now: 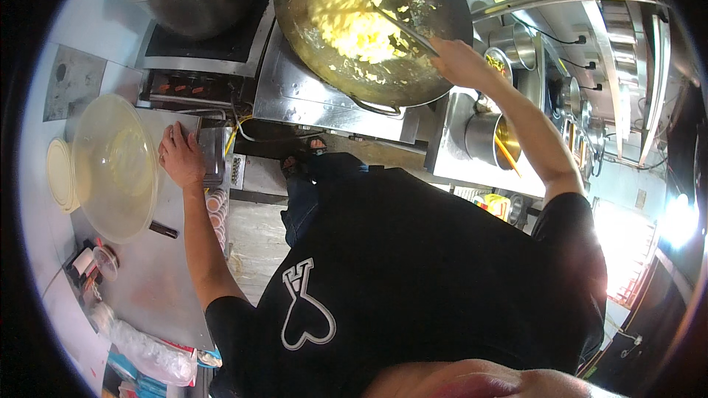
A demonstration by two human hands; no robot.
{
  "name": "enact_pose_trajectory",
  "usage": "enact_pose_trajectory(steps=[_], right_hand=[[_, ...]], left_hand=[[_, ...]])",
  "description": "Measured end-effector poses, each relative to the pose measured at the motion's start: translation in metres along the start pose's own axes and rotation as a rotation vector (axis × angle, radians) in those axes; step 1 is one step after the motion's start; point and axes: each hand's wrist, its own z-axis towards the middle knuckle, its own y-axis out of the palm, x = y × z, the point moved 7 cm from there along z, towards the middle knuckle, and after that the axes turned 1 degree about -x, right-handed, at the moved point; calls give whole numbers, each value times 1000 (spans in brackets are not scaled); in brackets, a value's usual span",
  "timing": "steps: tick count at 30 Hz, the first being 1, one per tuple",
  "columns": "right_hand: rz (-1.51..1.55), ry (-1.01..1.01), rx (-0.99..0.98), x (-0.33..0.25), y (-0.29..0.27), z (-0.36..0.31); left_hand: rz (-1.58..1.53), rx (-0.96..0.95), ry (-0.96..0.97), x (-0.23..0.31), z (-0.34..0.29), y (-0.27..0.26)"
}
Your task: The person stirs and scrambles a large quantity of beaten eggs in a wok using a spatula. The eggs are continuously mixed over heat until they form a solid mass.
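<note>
My right hand point(461, 63) is closed round the handle of a long metal cooking utensil point(407, 28). Its far end lies among yellow scrambled eggs point(361, 18) in a big dark wok point(436, 7), so I cannot tell whether it is a spatula or a ladle. Bits of egg cling to the wok's inner wall. My left hand point(181, 155) rests on the edge of the steel counter point(151, 276), fingers extended and holding nothing. Beside it stands a large translucent plastic bowl point(92, 158) with a yellowish residue inside.
A lidded steel pot point(195, 11) sits on the burner left of the wok. To the right are a steel pot point(481, 140) with a stick in it and a bowl of colourful chopped food point(498, 66). A dark-handled object point(163, 230) lies by the plastic bowl.
</note>
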Motion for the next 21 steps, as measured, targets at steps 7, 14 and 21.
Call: enact_pose_trajectory(steps=[7, 14, 21], right_hand=[[171, 113, -163, 90, -23, -47], [934, 367, -159, 147, -18, 73], [-296, -537, 353, -1, -45, 81]], left_hand=[[-13, -12, 3, 1, 2, 2], [-5, 75, 66, 3, -2, -2], [-20, 38, 26, 6, 3, -5]])
